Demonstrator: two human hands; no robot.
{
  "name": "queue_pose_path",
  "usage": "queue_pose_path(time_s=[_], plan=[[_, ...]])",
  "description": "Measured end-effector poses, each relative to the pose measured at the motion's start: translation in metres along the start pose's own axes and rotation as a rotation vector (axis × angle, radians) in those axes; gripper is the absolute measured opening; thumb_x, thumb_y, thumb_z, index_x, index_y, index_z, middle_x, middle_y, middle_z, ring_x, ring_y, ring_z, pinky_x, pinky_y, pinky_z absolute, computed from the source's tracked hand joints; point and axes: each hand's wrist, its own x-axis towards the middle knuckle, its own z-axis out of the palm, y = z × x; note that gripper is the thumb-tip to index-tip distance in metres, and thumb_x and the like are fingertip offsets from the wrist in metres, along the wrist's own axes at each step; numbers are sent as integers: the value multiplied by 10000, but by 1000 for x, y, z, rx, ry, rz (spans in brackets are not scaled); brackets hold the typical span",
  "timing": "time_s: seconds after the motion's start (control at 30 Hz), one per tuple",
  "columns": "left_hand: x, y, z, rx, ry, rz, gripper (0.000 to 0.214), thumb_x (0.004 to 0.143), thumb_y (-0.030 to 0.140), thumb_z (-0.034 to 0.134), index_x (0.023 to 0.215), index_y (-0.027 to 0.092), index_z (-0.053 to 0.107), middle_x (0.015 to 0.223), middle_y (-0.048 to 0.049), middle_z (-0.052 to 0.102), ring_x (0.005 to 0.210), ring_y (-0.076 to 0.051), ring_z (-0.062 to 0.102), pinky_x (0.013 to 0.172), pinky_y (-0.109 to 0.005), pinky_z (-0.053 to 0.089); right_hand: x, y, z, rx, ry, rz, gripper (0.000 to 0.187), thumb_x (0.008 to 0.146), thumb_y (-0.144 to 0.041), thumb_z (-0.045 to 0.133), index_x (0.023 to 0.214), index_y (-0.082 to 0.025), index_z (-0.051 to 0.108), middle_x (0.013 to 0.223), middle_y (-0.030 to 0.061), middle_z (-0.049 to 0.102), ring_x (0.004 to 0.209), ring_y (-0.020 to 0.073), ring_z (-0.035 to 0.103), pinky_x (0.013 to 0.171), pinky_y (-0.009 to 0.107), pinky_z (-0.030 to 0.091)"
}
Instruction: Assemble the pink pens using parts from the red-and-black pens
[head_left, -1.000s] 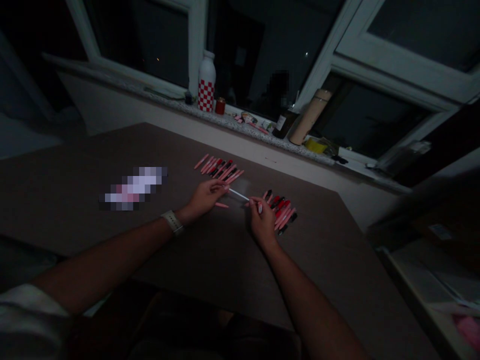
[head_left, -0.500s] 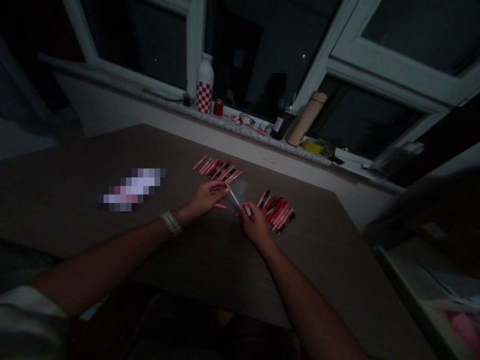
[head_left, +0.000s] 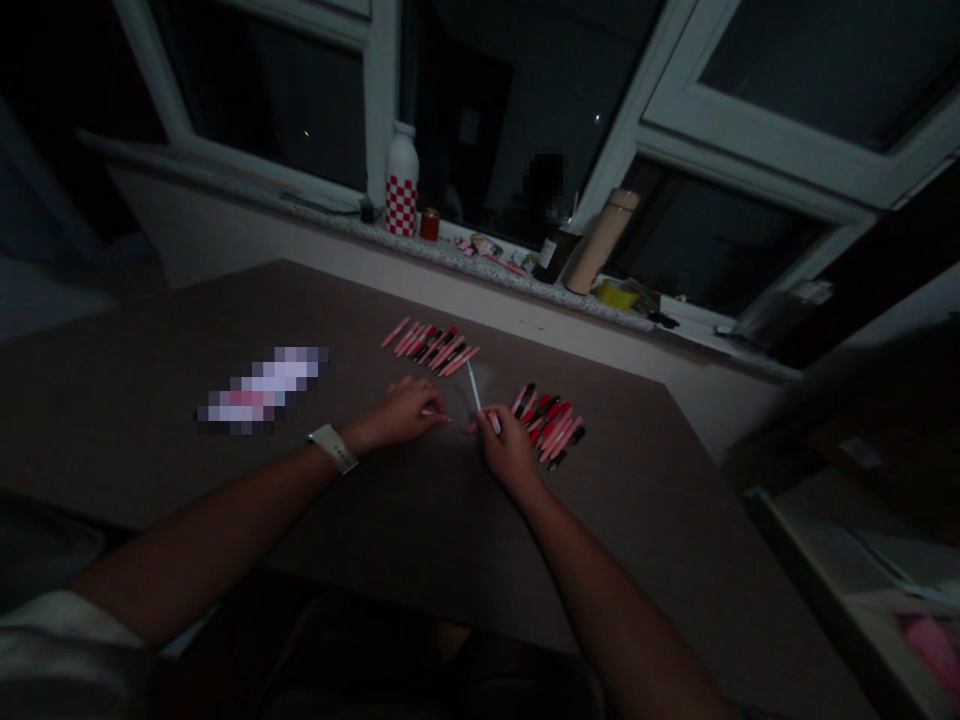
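My right hand is closed on a thin white refill rod that points up and away from it. Low over the brown table, my left hand has its fingers curled onto a small pink pen piece. One row of pink, red and black pen parts lies beyond my left hand. A second row of pen parts sits just right of my right hand. A pale watch is on my left wrist.
A blurred-out flat item lies on the table to the left. On the windowsill stand a red-and-white checkered bottle, a small red jar, a dark bottle, a tan tube and small clutter. A counter edge is at the right.
My left hand let go of the rod's far end and dropped to the pink piece on the table. The rod swung upright in my right hand, which drew slightly left.
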Motion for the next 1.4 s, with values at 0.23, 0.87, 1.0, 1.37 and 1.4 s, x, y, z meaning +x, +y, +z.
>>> queue_pose_path(time_s=[0.23, 0.87, 1.0, 1.37, 1.4], plan=[[4, -2, 8, -215, 88, -64, 295, 864, 473, 611, 908, 191, 680, 867, -66, 688, 889, -258, 590, 775, -337, 408, 0, -1, 0, -7, -17, 5, 213, 949, -378, 485, 947, -207, 612, 820, 32, 751, 772, 199, 678, 726, 284, 464], [18, 9, -6, -1196, 627, -396, 220, 859, 366, 640, 932, 161, 609, 688, -10, 631, 519, -95, 511, 436, -173, 368, -5, -13, -5, -164, -165, -29, 156, 945, -301, 521, 921, -223, 654, 785, 4, 736, 756, 177, 673, 711, 252, 442], [18, 4, -3, -1220, 665, -417, 221, 869, 351, 633, 990, 168, 604, 717, 0, 609, 527, -83, 511, 420, -151, 356, -5, -13, -5, -163, -174, -24, 147, 948, -293, 523, 936, -219, 650, 784, 3, 739, 762, 172, 679, 708, 242, 440], [16, 11, -6, -1219, 585, -357, 304, 830, 438, 675, 965, 179, 589, 657, 23, 604, 485, -76, 476, 413, -167, 333, -4, -11, -4, -147, -162, -39, 167, 943, -307, 521, 923, -218, 661, 768, 7, 732, 730, 181, 667, 678, 254, 440], [17, 11, -5, -1208, 570, -345, 315, 826, 446, 676, 967, 179, 585, 645, 27, 604, 481, -78, 478, 415, -171, 335, -4, -11, -4, -147, -161, -40, 167, 942, -307, 520, 924, -219, 661, 769, 7, 732, 732, 182, 666, 678, 254, 442]])
